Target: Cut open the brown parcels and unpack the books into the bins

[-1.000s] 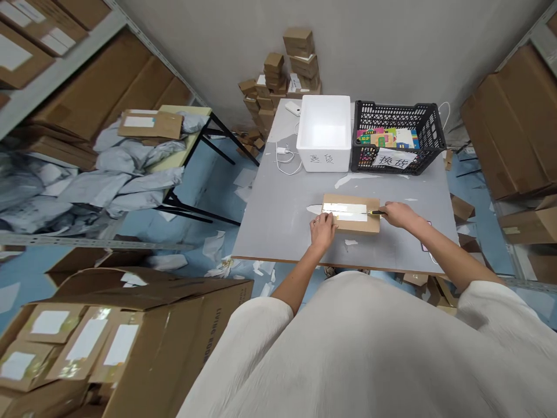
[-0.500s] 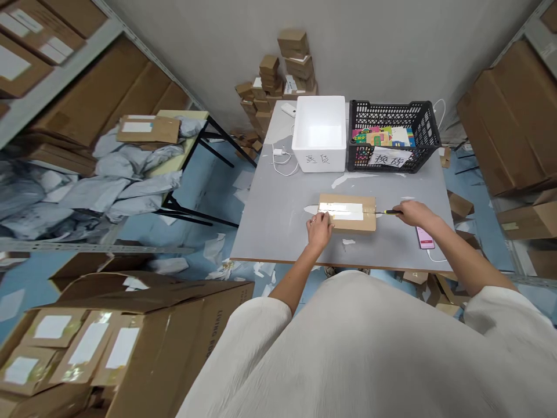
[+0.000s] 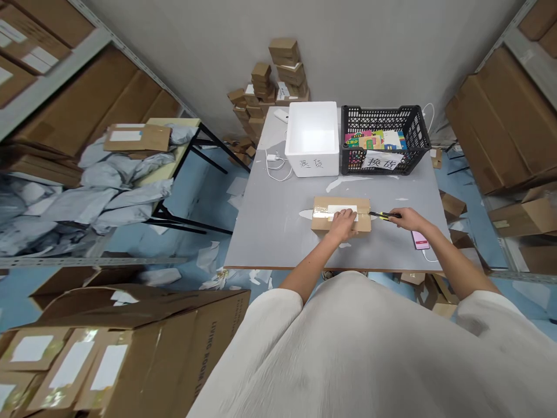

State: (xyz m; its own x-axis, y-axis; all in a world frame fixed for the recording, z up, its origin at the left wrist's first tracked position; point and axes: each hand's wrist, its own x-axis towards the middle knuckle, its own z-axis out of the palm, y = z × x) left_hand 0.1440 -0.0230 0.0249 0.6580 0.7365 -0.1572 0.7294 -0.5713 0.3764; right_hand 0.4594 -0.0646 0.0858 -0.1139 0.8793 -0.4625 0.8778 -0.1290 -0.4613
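A closed cardboard box (image 3: 321, 208) with a white label (image 3: 364, 209) lies on the grey table. My left hand (image 3: 343, 225) rests on its top, fingers spread over the label and the front edge. To the right of the box, my right hand (image 3: 408, 219) is closed around a black and yellow utility knife (image 3: 384, 215). The knife points left, its tip at the box's right end near the top seam. Whether the blade is in the tape is too small to tell.
Behind the box stand a white foam bin (image 3: 312, 165) and a black plastic crate (image 3: 420, 154) with colourful booklets (image 3: 372, 139). A phone (image 3: 420, 240) lies by my right forearm. Small boxes (image 3: 289, 75) are stacked at the wall. Grey parcels (image 3: 82, 203) fill the left side.
My left hand has slid right, from the box's left front corner to the middle of its top. The right hand still holds the knife at the right end. The view has shifted slightly.
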